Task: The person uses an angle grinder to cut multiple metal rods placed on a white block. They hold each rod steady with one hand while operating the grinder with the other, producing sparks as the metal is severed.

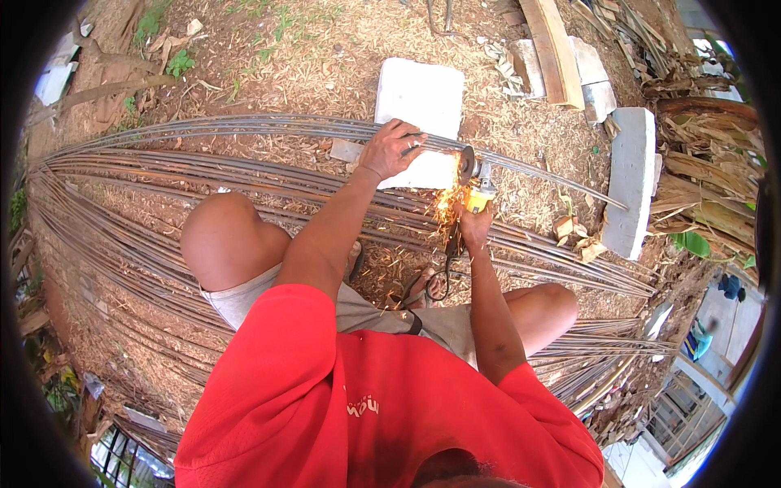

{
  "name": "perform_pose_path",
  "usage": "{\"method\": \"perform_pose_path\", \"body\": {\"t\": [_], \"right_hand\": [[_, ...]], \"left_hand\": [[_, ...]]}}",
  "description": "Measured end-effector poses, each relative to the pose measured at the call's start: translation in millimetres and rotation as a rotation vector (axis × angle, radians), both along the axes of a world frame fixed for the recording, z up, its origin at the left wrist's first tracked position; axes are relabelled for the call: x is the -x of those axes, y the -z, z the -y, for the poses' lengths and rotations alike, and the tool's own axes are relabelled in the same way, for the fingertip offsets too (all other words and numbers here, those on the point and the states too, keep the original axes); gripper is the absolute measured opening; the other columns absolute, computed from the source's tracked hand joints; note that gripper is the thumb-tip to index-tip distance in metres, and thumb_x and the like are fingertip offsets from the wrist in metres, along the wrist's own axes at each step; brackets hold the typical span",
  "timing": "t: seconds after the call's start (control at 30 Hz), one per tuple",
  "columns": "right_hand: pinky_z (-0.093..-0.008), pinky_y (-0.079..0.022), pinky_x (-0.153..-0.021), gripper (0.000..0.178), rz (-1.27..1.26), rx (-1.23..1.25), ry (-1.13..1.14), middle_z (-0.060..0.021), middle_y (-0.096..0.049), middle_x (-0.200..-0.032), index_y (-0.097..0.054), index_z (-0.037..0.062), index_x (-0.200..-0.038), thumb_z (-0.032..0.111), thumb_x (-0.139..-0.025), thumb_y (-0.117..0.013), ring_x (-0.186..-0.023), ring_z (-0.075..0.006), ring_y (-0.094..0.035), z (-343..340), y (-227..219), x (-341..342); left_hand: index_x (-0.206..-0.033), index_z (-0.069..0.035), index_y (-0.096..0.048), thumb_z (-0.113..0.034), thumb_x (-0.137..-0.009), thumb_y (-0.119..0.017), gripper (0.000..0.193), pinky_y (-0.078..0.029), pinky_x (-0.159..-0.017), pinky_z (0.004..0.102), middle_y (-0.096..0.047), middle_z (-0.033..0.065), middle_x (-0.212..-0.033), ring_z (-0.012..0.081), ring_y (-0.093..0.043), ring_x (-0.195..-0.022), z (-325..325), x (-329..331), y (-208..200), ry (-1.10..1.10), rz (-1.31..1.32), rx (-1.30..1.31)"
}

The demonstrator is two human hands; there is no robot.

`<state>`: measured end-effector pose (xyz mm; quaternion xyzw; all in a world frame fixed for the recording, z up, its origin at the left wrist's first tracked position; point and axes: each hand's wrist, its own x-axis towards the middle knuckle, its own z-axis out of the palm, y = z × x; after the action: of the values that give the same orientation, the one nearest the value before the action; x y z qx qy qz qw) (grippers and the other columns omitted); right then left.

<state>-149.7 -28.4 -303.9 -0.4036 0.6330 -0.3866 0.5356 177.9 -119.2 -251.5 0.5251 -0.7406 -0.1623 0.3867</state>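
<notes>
My left hand (393, 149) is closed over a small bundle of thin metal rods (268, 124), where they pass across a white block (420, 93). My right hand (475, 224) grips a yellow angle grinder (481, 198) from below. Its dark cutting disc (467, 163) stands at the rods, just right of the block. Orange sparks (447, 205) spray down and toward me from the disc. A black cord (447, 268) hangs from the grinder past my foot.
Many more rusty rods (163, 163) lie across the ground, beneath and around my legs. At the right, a grey concrete slab (631, 183) lies under the bundle's far end. A wooden plank (553, 53) and broken blocks lie at the upper right, beside dry leaves (708, 179).
</notes>
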Motion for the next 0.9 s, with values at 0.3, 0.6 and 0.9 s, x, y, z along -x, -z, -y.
{"method": "perform_pose_path", "body": {"t": [0.3,0.6,0.9], "right_hand": [[-0.0306,-0.059,-0.079,0.052,-0.188,0.24,-0.024,-0.0078,-0.071,-0.11,-0.058,0.0044,-0.133,-0.012,-0.09,-0.081,-0.098,-0.0166,-0.068,0.4,2.9,0.3],[-0.031,-0.058,-0.065,0.054,-0.1,0.168,0.047,-0.0044,-0.073,-0.1,-0.059,0.0041,-0.132,-0.009,-0.087,-0.087,-0.078,-0.0146,-0.067,-0.9,4.7,-4.2],[-0.0289,-0.058,-0.066,0.052,-0.118,0.146,0.022,-0.0066,-0.071,-0.106,-0.057,0.0025,-0.132,-0.011,-0.089,-0.084,-0.082,-0.0161,-0.068,0.1,25.0,3.8]], "left_hand": [[-0.122,-0.013,-0.087,-0.026,-0.094,-0.089,0.03,-0.058,-0.106,0.0426,-0.078,0.0058,-0.124,0.0282,-0.068,-0.116,0.0,-0.1,-0.7,0.006,-0.016,-0.005],[-0.122,-0.015,-0.087,-0.026,-0.094,-0.089,0.03,-0.059,-0.106,0.0422,-0.079,0.0061,-0.124,0.0281,-0.069,-0.117,-0.1,1.3,0.9,-0.007,-0.006,-0.034],[-0.121,-0.015,-0.087,-0.025,-0.094,-0.088,0.028,-0.059,-0.106,0.0429,-0.078,0.0065,-0.124,0.0288,-0.069,-0.116,0.8,0.5,2.0,0.002,-0.006,-0.008]]}}
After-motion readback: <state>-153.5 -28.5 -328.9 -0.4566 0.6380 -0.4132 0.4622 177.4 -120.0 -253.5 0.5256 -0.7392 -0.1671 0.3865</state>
